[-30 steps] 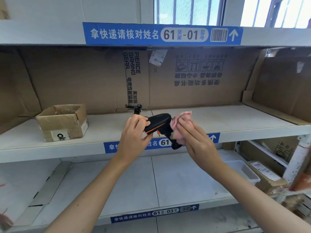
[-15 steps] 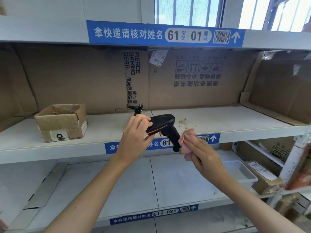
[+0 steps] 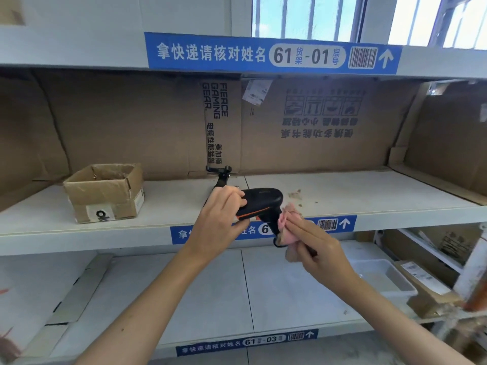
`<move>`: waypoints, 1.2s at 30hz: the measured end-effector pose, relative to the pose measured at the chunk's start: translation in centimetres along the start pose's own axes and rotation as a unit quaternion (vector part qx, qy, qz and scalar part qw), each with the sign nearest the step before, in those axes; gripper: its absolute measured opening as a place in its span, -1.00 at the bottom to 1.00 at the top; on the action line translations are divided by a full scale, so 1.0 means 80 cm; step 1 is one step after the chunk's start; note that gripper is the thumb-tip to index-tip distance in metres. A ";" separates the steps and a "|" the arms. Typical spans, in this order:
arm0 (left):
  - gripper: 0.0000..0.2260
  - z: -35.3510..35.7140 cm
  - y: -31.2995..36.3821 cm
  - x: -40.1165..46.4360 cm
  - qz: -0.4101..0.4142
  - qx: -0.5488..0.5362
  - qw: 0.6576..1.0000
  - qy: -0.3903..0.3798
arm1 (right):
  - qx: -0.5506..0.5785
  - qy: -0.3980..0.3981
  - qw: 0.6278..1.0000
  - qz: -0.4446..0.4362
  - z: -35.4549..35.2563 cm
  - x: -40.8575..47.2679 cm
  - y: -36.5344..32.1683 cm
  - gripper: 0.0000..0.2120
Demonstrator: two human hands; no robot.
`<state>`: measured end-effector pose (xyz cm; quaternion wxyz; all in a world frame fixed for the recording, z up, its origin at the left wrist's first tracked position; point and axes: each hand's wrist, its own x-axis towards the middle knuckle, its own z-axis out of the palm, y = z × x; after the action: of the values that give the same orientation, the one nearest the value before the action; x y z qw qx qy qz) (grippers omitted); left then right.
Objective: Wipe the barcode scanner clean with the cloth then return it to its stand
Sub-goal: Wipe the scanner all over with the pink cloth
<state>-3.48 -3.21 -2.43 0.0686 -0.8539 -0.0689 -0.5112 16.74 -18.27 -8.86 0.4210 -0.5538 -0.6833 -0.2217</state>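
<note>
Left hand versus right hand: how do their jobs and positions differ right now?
The left hand grips the black barcode scanner by its head end; the right hand holds no scanner, only the pink cloth. The left hand sits higher, at shelf-edge level; the right hand sits lower, pressing the cloth against the scanner's grip. Both are bare and closed, held in front of the shelf, clear of the stand.

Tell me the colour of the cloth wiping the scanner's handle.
Pink. The head view shows the cloth bunched in the right hand against the black scanner.
</note>
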 end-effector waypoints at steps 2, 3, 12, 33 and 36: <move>-0.53 -0.003 -0.002 -0.001 0.004 -0.003 1.000 -0.006 | -0.021 -0.035 0.999 -0.012 -0.006 -0.006 0.010 -0.47; -0.53 -0.004 -0.003 -0.002 0.005 -0.007 1.000 -0.005 | -0.035 -0.046 0.998 -0.017 -0.009 -0.007 0.013 -0.50; -0.62 -0.009 0.003 0.012 0.015 -0.026 0.999 -0.013 | 0.023 0.108 0.994 0.009 -0.021 0.063 -0.030 -0.59; -0.67 -0.028 0.010 0.022 0.010 -0.042 0.999 0.009 | -0.035 -0.045 0.998 0.034 -0.039 -0.022 -0.012 -0.49; -0.68 -0.025 0.010 0.021 -0.001 -0.042 0.999 0.015 | -0.034 0.064 0.996 0.052 -0.042 -0.013 -0.019 -0.53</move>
<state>-4.22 -4.27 -0.04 0.0331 -0.8484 -0.0477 -0.5262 16.45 -21.90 -7.61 0.4564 -0.5872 -0.6169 -0.2575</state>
